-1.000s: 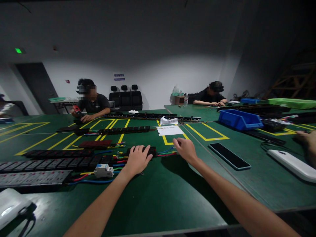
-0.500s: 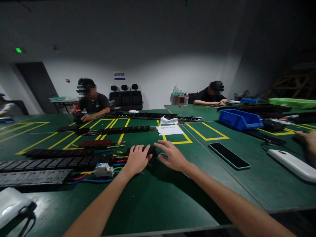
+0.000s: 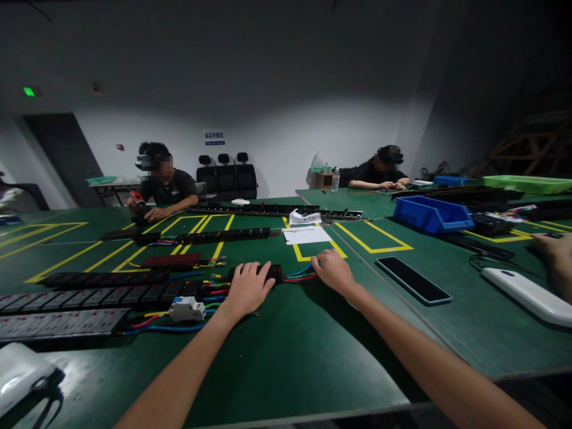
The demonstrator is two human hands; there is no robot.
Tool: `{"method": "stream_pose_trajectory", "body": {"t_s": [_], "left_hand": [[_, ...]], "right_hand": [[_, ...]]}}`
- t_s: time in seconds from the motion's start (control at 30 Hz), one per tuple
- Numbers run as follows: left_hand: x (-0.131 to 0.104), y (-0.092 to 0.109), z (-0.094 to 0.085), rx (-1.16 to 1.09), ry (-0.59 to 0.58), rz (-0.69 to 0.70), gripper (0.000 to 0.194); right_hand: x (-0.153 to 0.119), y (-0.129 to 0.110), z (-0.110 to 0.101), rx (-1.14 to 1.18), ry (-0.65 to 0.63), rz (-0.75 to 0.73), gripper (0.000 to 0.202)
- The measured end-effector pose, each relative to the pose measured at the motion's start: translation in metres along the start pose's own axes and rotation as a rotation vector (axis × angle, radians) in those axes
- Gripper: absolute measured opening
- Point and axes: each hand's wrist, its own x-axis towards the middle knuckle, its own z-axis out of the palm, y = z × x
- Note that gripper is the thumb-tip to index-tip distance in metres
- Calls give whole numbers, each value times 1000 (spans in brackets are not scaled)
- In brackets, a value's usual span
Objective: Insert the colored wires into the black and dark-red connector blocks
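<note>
My left hand lies palm down on a small black socket module on the green table. Red, blue and green wires run out of the module's right end. My right hand rests at the far end of those wires with its fingers curled around them. Left of my left hand lie more coloured wires, a white circuit breaker and long black power strips.
A dark phone lies right of my right hand, a white device beyond it next to another person's hand. A blue bin, a paper sheet and more strips lie farther back. Two people sit across.
My right hand moved left toward the module, then back out to the right along the wires, closing on them. My left hand stayed on the module.
</note>
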Motion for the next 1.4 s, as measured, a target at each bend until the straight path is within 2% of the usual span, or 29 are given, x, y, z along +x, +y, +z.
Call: {"method": "stream_pose_trajectory", "body": {"t_s": [0.17, 0.37, 0.53, 0.7, 0.9, 1.03, 1.17, 1.27, 1.4], "left_hand": [[0, 0, 0, -3, 2, -3, 55], [0, 1, -1, 7, 7, -2, 54], [-1, 1, -2, 12, 2, 0, 53], [0, 0, -1, -5, -5, -5, 55], [-1, 0, 2, -14, 6, -7, 55], [-1, -1, 3, -9, 13, -8, 54], [-1, 0, 1, 6, 17, -3, 53], [-2, 1, 0, 10, 19, -7, 53], [-1, 1, 3, 8, 18, -11, 54]], "right_hand": [[-1, -2, -7, -135, -73, 63, 42], [-2, -13, -20, -43, -73, 179, 50], [-1, -13, -25, -35, -58, 169, 34], [-3, -7, -17, 34, -133, 140, 25], [-1, -7, -9, 412, 62, -6, 20], [-3, -20, -5, 749, 130, 23, 25], [-7, -34, -3, 940, 172, 53, 29], [-8, -37, -4, 976, 231, 74, 30], [-5, -30, -10, 776, 382, 75, 21]]}}
